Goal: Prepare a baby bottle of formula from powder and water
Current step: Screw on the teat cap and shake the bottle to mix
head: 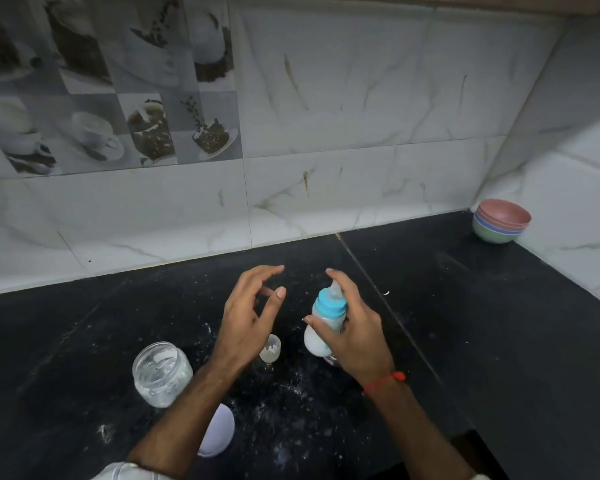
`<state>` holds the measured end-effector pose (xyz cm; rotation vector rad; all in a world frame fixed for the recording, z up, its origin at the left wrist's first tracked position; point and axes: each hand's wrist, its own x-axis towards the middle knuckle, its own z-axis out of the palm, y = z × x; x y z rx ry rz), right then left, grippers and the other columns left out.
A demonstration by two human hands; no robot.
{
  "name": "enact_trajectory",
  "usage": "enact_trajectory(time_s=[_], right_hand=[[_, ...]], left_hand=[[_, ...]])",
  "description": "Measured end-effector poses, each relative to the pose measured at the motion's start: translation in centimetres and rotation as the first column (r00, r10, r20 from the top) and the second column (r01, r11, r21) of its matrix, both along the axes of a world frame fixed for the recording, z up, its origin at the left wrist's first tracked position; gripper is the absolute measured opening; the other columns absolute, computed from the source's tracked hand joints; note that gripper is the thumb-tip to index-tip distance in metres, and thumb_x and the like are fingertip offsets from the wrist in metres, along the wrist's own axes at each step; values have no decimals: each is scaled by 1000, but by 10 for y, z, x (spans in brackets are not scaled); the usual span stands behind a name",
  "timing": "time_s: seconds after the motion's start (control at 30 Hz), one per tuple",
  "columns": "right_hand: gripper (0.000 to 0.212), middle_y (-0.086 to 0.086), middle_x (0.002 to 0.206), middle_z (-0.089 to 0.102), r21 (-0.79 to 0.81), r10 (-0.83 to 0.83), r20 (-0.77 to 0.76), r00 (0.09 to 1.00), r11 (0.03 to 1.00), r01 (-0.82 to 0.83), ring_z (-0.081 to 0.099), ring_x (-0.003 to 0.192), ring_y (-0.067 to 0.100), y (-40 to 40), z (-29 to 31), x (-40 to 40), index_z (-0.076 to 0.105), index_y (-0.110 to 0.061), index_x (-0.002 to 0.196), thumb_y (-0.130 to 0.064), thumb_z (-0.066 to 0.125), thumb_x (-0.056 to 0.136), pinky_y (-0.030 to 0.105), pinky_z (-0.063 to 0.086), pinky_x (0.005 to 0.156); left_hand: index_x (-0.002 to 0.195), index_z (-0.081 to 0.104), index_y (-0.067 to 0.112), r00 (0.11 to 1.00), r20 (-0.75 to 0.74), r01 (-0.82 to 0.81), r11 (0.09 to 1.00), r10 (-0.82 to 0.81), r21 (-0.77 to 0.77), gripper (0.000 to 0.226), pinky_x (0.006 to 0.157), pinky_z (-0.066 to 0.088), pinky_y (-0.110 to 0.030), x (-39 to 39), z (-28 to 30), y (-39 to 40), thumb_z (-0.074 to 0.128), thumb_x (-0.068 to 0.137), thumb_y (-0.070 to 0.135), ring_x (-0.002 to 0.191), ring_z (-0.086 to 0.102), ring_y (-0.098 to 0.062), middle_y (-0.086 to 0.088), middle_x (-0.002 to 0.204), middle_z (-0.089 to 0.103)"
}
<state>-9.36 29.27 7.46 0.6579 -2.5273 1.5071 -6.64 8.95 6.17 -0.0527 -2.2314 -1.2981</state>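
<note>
Nearest me lay a white lid (217, 433) and the open powder jar (161, 374) amid spilled powder. My right hand (355, 336) gripped the capped baby bottle (324, 323), milky inside, above the counter (465, 323); my left hand (248, 315) hovered beside it, fingers spread, holding nothing. I judged mixing nearly done. I read no labels.

One head-worn camera looks forward and steeply down, close over a black counter (465, 323) corner.
</note>
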Motion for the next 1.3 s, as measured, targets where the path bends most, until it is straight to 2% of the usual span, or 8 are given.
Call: enact_trajectory(time_s=[0.23,0.33,0.47,0.57,0.7,0.83,1.03,1.3], right_hand=[[77,-17,122,65,-302,-13,93,996,953,41,73,106,15,-8,12,-1,45,-49,140,-25,88,81,28,60,91],[72,5,117,71,-607,28,348,937,769,202,77,99,18,-10,21,1,52,-45,136,-12,87,82,28,62,78],[45,19,125,69,-746,349,663,662,379,547,77,102,27,-16,24,0,55,-14,136,-18,73,95,41,66,73],[48,28,132,67,-689,544,676,497,227,688,68,120,39,-18,20,-1,58,4,136,-27,66,100,50,61,89],[51,31,129,67,-697,626,615,479,147,702,64,124,41,-19,20,1,58,6,138,-29,64,102,50,60,87],[56,29,133,66,-702,566,656,499,216,679,65,125,40,-20,20,1,54,3,142,-30,66,100,49,61,89],[75,11,111,74,-754,168,512,842,557,347,76,93,19,-12,31,8,48,-40,140,-29,87,78,36,63,70],[77,-18,132,60,-158,31,-57,998,987,-39,66,118,16,-1,45,4,43,-45,147,-27,84,86,42,57,102]], left_hand=[[135,68,20,1000,-7,8,1000,-8,-5,34,86,51,-12,1,-2,-1,68,101,16,99,66,-7,6,136,60],[134,68,21,1000,7,-2,1000,2,17,34,86,50,-13,1,-3,0,68,101,15,97,67,-10,8,137,60],[134,69,22,1000,7,-10,1000,10,24,34,87,49,-11,2,-3,-1,69,101,14,97,67,-11,9,137,60],[134,69,22,1000,5,-14,1000,14,23,33,86,49,-10,3,-3,-1,68,101,15,97,68,-10,9,136,60],[133,69,22,1000,3,-11,1000,11,11,33,83,49,-11,4,-2,1,68,101,16,97,68,-10,10,135,61],[133,69,22,1000,5,-5,1000,5,9,32,83,50,-12,6,-2,0,68,101,15,96,67,-10,9,135,61],[133,69,23,1000,19,-3,1000,3,5,34,82,53,-15,9,-3,0,68,101,15,95,67,-8,9,136,60],[135,68,23,999,36,8,1000,-8,-2,35,88,59,-28,9,-2,2,68,101,17,100,67,-8,6,139,59]])
